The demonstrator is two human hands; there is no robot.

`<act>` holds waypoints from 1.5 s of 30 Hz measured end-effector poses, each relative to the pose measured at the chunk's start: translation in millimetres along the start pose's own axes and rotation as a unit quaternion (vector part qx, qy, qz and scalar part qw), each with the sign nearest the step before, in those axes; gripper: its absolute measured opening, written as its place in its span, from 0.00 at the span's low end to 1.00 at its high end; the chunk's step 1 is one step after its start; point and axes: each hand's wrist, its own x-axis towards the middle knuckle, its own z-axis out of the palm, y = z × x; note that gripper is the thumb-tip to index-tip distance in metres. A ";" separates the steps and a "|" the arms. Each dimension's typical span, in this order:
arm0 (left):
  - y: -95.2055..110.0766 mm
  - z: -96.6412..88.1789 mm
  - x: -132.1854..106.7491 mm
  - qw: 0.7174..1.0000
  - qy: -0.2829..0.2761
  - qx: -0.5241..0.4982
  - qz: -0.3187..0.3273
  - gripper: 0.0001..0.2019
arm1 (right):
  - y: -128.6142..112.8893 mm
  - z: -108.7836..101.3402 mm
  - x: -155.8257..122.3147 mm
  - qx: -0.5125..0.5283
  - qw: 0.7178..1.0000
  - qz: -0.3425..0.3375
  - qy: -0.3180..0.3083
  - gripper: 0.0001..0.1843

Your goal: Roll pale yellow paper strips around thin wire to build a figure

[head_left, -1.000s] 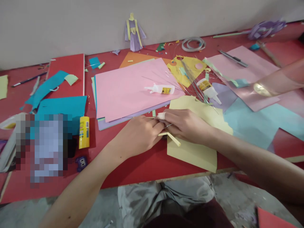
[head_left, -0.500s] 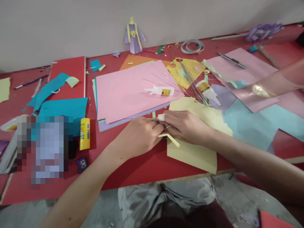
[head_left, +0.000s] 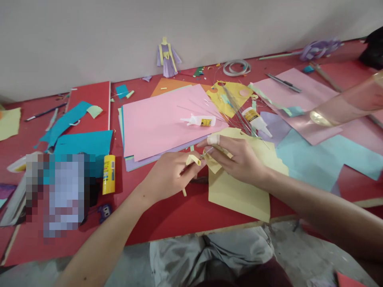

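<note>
My left hand (head_left: 175, 169) is closed on a pale yellow rolled paper strip (head_left: 194, 159). One end sticks out above the fingers and another pale end below them. Close against it, my right hand (head_left: 241, 157) pinches a small cream-yellow paper piece (head_left: 214, 165); a white wrap (head_left: 213, 139) circles one of its fingers. A thin, shiny wire-like piece shows between the hands, partly hidden by the fingers. Beneath my right hand lies a large pale yellow sheet (head_left: 239, 199) on the red table (head_left: 161, 215).
A stack of pink sheets (head_left: 161, 127) carries a small glue bottle (head_left: 203, 120). A second glue bottle (head_left: 256, 120) lies by thin wires. Left are a yellow glue stick (head_left: 109, 174) and blue paper (head_left: 83, 139). A paper doll (head_left: 168, 59) leans on the wall. Another person's forearm (head_left: 344, 105) reaches in from the right.
The rolled yellow strip has turned and now rises above my left hand. My right hand has shifted slightly, bringing a cream-yellow paper piece into sight. The whole view has tilted a little upward.
</note>
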 end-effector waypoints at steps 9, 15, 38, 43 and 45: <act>3.2 -5.0 2.9 0.955 -0.022 -0.285 -0.075 0.15 | -2.6 -2.2 4.6 0.199 0.978 0.066 -0.005 0.09; -1.9 -2.5 2.7 0.899 -0.025 -0.423 -0.114 0.15 | -4.2 -2.0 6.2 0.228 0.969 0.097 -0.001 0.10; 2.1 -2.6 2.8 0.935 -0.051 -0.318 -0.146 0.15 | -0.4 4.9 2.5 0.112 0.994 0.013 -0.012 0.10; 2.4 -6.2 2.0 0.958 -0.042 -0.245 -0.144 0.17 | 0.9 5.5 0.6 0.122 0.992 -0.004 -0.004 0.07; 1.8 -6.6 2.1 0.964 -0.036 -0.224 -0.139 0.19 | 1.1 4.7 0.2 0.123 0.992 -0.008 -0.008 0.06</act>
